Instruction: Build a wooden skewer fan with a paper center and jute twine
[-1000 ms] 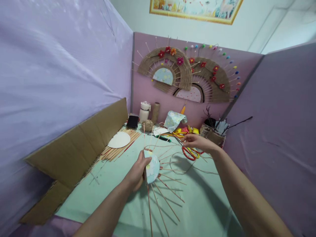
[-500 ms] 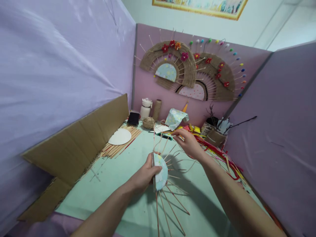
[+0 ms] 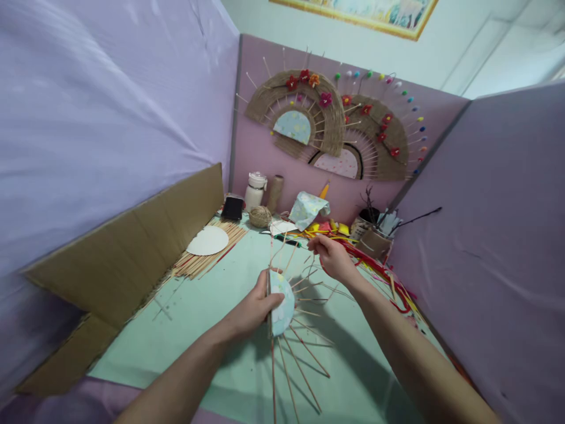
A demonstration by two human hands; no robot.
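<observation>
My left hand [image 3: 260, 299] pinches blue half-disc [image 3: 286, 315], sticks [image 3: 311, 354] fanning out, above green tabletop [image 3: 189, 312]; my right hand [image 3: 333, 257], nearer far edge, bunches fingertips, contents unclear.

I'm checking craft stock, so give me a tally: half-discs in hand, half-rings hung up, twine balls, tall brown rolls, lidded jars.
Half-disc in left hand: 1
Hung half-rings: 2
Twine ball: 1
Tall brown roll: 1
Lidded jar: 1
Total: 6

The left hand [image 3: 260, 305] gripped a half-round card [image 3: 285, 315], sticks [image 3: 310, 352] fanning from its curved edge, while the right hand [image 3: 334, 259] was raised above the table [image 3: 207, 306].
</observation>
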